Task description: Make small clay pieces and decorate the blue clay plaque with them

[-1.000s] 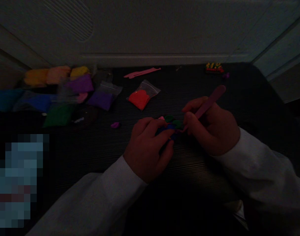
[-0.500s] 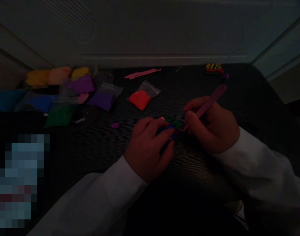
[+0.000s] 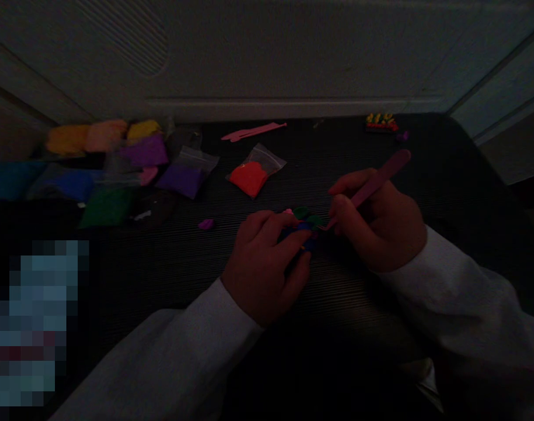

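My left hand [image 3: 267, 263] is closed around a small clay piece [image 3: 308, 225], blue with green leaf-like parts and a bit of pink at its top. Fingers cover much of this piece, so its full shape is hidden. A pink clay modelling tool [image 3: 383, 175] is pinched in my right hand [image 3: 376, 225], its handle slanting up to the right. The thin tip of the tool reaches the right edge of the green part; in the dim light I cannot tell whether it touches. Left of my left hand lies a purple clay lump [image 3: 206, 224].
Bags of coloured clay crowd the back left, among them a green bag [image 3: 107, 206] and a purple bag [image 3: 183, 175]. An orange-red clay bag [image 3: 249, 177] and pink tools [image 3: 255, 131] lie behind my hands. A small yellow-and-red model [image 3: 381, 123] stands near the back wall [image 3: 293, 58].
My right hand has shifted slightly, and the tool's tip has moved up a little along the clay piece's right edge. The left hand stays in place.
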`<action>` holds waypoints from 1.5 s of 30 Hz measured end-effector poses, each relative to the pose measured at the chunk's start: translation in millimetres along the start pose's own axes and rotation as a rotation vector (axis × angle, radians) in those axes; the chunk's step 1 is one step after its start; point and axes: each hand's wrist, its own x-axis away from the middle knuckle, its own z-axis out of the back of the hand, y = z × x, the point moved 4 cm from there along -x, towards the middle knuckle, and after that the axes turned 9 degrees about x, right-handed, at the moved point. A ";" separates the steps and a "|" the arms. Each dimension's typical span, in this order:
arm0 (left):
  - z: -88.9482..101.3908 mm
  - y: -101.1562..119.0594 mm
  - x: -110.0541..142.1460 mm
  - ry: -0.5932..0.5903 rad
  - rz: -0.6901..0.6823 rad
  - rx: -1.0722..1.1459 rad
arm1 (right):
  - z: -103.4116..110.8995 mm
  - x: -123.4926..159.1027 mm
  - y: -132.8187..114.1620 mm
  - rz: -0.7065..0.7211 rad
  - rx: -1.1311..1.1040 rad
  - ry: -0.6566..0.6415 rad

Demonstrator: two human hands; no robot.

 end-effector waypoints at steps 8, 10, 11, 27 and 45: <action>-0.9 -1.1 1.0 0.037 -0.016 0.004 | -1.8 -0.6 2.1 -0.022 -0.043 0.015; -0.8 -0.7 1.3 0.038 -0.015 0.007 | -3.9 0.1 3.7 -0.017 -0.049 0.021; -0.7 -0.5 1.4 0.037 -0.016 0.008 | -4.9 0.4 4.5 -0.017 -0.047 0.025; -1.4 -2.5 1.9 0.022 -0.009 0.001 | 1.5 -1.3 12.2 -0.121 -0.122 -0.064; -1.5 -2.2 1.5 0.022 -0.019 -0.012 | -35.6 -8.5 40.8 -0.557 -0.722 -0.143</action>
